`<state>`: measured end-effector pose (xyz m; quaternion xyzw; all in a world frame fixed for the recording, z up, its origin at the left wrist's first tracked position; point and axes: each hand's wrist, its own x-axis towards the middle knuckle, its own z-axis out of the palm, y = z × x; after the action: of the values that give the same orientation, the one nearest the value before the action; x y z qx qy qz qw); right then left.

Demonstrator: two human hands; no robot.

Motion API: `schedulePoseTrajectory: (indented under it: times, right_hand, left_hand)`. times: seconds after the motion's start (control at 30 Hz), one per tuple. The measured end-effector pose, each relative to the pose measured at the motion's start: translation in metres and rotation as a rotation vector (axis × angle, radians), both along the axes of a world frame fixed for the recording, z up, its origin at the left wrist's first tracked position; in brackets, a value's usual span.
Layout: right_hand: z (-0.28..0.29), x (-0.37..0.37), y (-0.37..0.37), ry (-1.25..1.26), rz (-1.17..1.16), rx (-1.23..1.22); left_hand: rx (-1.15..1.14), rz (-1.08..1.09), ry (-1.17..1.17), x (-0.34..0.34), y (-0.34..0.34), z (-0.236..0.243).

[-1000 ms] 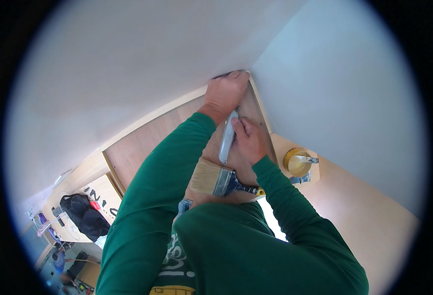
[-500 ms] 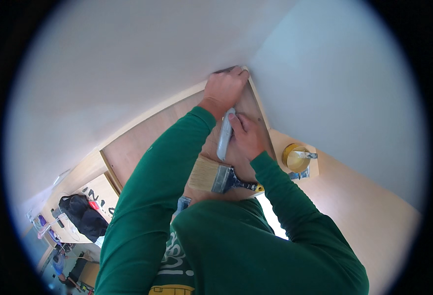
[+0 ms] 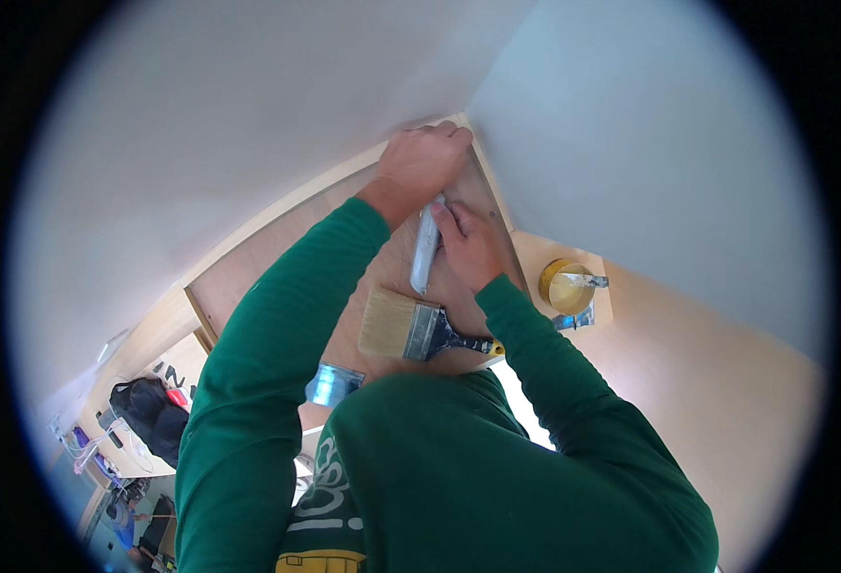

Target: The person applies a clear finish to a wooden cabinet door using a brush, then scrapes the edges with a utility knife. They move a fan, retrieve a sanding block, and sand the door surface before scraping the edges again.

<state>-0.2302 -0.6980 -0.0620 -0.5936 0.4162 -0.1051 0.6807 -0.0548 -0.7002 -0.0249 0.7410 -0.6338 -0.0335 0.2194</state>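
Note:
My left hand (image 3: 425, 158) is closed at the far corner of a wooden panel (image 3: 292, 234), fingertips against the pale rim where two white surfaces meet. What it grips, if anything, is hidden under the fingers. Just nearer, my right hand (image 3: 470, 246) closes round a long pale grey tool with a rounded body (image 3: 424, 250), thumb on its upper end; its far tip is hidden beside the left wrist. Closer to me on the panel lies a broad paintbrush (image 3: 403, 327), light bristles pointing left. A shiny metal blade (image 3: 334, 384) shows between my left sleeve and body.
On a wooden ledge to the right stands a yellow tub (image 3: 554, 280) with a smeared scraper (image 3: 586, 281) across it. Another blue-grey blade (image 3: 575, 319) lies beside it. At lower left are a black bag (image 3: 149, 413) and, farther off, a person (image 3: 123, 523).
The view has shifted slightly, so hands and panel sit a little farther left. A dark strip beside my left hand is now mostly covered. More of the metal blade near my body shows.

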Motion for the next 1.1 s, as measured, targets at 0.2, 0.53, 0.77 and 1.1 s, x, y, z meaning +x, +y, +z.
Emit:
schedulePoseTrajectory:
  times: [0.2,0.53,0.77,1.1]
  right_hand:
    - [0.015,-0.001,-0.001,0.011,0.048,-0.139]
    - [-0.034,0.007,-0.01,-0.113,0.01,-0.182]
    - [-0.001,-0.019,0.043,-0.062,0.009,-0.202]
    - [0.042,-0.108,0.11,-0.087,0.263,-0.203]
  left_hand:
    - [-0.179,0.276,0.294,-0.032,0.105,0.047]
    - [0.36,0.857,0.398,-0.185,0.438,0.066]
    - [0.579,1.32,0.701,-0.333,0.62,0.008]
    - [0.642,1.47,0.929,-0.433,0.725,-0.033]
